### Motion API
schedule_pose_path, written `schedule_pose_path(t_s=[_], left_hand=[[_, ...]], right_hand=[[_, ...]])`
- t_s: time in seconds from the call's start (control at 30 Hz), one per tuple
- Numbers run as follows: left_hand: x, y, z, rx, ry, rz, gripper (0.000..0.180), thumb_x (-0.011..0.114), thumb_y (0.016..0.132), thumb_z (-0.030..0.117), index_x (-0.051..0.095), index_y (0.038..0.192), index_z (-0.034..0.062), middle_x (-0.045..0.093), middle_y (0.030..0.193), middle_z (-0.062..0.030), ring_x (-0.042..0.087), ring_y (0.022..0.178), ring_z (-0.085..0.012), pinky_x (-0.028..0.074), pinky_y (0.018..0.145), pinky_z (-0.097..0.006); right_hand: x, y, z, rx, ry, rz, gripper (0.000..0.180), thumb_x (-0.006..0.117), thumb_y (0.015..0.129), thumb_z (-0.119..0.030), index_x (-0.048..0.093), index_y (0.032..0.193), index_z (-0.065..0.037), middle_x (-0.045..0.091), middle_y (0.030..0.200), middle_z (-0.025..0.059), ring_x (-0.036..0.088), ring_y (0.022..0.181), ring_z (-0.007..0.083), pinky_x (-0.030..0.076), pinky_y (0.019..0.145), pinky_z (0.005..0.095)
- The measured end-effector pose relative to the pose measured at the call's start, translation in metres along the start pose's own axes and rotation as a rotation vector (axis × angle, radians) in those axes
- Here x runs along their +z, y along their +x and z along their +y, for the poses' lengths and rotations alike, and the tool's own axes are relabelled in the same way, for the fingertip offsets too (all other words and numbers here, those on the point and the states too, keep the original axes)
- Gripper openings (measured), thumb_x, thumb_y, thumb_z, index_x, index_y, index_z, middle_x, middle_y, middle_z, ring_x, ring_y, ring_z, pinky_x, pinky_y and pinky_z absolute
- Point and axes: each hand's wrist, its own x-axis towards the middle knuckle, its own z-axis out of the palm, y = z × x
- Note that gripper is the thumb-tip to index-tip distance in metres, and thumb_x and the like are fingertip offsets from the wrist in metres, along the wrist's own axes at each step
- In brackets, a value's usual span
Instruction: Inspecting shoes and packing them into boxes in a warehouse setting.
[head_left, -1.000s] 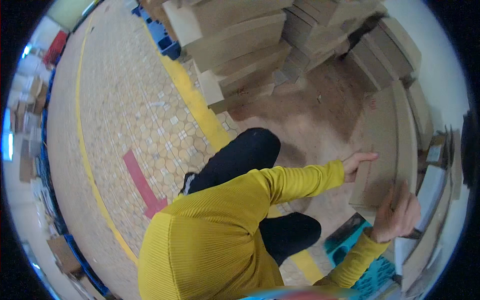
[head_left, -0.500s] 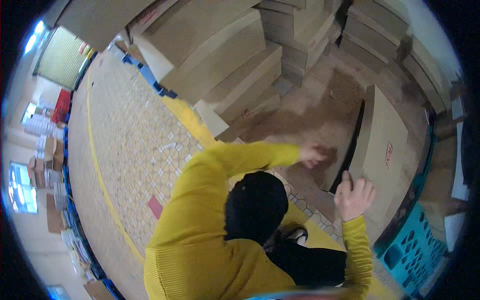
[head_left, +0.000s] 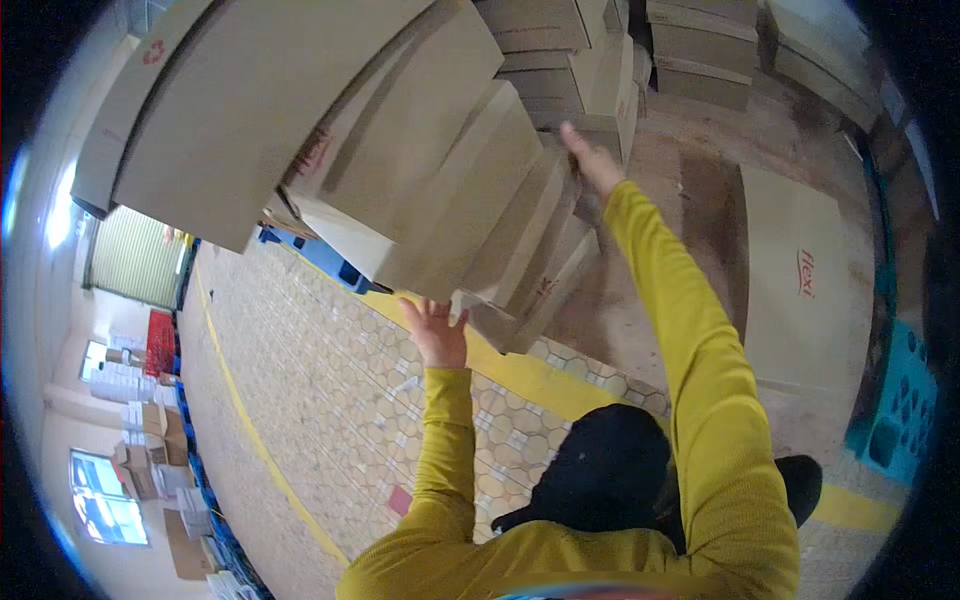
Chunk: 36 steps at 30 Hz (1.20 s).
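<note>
Several long brown cardboard boxes [head_left: 440,150] are piled in front of me, left of centre, with red print on some of them. My left hand [head_left: 437,335] is at the near end of a lower box [head_left: 505,225] in this pile, fingers spread at its edge. At the far end of the pile's right side is my right hand [head_left: 597,168], a finger stretched out and the others partly hidden. Whether it touches the cardboard I cannot tell. To the right, a flat cardboard box [head_left: 800,290] with red print lies on the brown surface.
Further box stacks [head_left: 700,45] stand at the back. A teal plastic pallet [head_left: 890,410] is at the right, and a blue pallet [head_left: 325,258] shows under the left pile. A yellow line [head_left: 560,380] crosses the patterned floor [head_left: 330,370]. Goods line the far left wall.
Both hands have left the box at the right, which was tilted up and now lies flat. My view has turned, and my hands are now at the left pile.
</note>
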Motion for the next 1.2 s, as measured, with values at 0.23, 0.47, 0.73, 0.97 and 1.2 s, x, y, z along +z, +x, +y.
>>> schedule_pose_path(t_s=[0.23, 0.47, 0.73, 0.97, 1.2], left_hand=[[-0.043, -0.004, 0.027, 0.026, 0.039, -0.145, 0.052, 0.047, 0.089, 0.045, 0.042, 0.126, 0.0096, 0.053, 0.119, -0.0077, 0.054, 0.105, -0.0266, 0.043, 0.090, -0.038], [-0.034, -0.001, 0.022, 0.221, 0.035, -0.201, 0.043, 0.050, 0.085, 0.025, 0.044, 0.123, 0.0056, 0.053, 0.116, -0.0072, 0.054, 0.104, -0.0235, 0.043, 0.089, -0.037], [-0.031, 0.002, 0.027, 0.301, -0.053, -0.202, 0.035, 0.053, 0.081, 0.026, 0.050, 0.111, 0.0081, 0.057, 0.107, -0.0063, 0.056, 0.097, -0.0232, 0.046, 0.082, -0.038], [-0.017, -0.006, 0.042, 0.315, -0.038, -0.106, 0.030, 0.049, 0.081, 0.031, 0.054, 0.100, 0.0077, 0.059, 0.099, -0.0079, 0.058, 0.092, -0.0243, 0.047, 0.080, -0.039], [-0.056, -0.007, 0.095, 0.344, -0.076, -0.120, 0.042, 0.054, 0.079, 0.034, 0.055, 0.110, 0.0050, 0.059, 0.107, -0.0097, 0.056, 0.098, -0.0261, 0.046, 0.082, -0.042]], right_hand=[[0.050, -0.063, 0.029, -0.061, 0.012, -0.035, 0.054, 0.074, 0.069, -0.029, 0.059, 0.108, 0.006, 0.064, 0.096, 0.0134, 0.059, 0.085, 0.0185, 0.046, 0.077, 0.0294], [0.043, -0.074, 0.015, -0.150, 0.077, 0.047, 0.039, 0.074, 0.068, -0.018, 0.064, 0.099, 0.003, 0.065, 0.079, 0.0071, 0.058, 0.072, 0.0122, 0.046, 0.066, 0.0259], [0.017, -0.070, 0.050, -0.070, 0.163, 0.272, 0.069, 0.076, 0.069, -0.027, 0.046, 0.122, 0.006, 0.057, 0.115, 0.0158, 0.054, 0.104, 0.0195, 0.045, 0.084, 0.0304], [0.025, -0.081, 0.187, 0.392, 0.241, 0.338, 0.083, 0.074, 0.067, -0.009, 0.025, 0.134, -0.019, 0.057, 0.104, 0.0128, 0.058, 0.080, 0.0291, 0.052, 0.062, 0.0446], [0.050, -0.077, 0.152, 0.067, 0.586, 0.405, 0.061, 0.060, 0.066, 0.008, 0.041, 0.120, -0.012, 0.058, 0.095, 0.0093, 0.058, 0.072, 0.0237, 0.049, 0.047, 0.0375]])
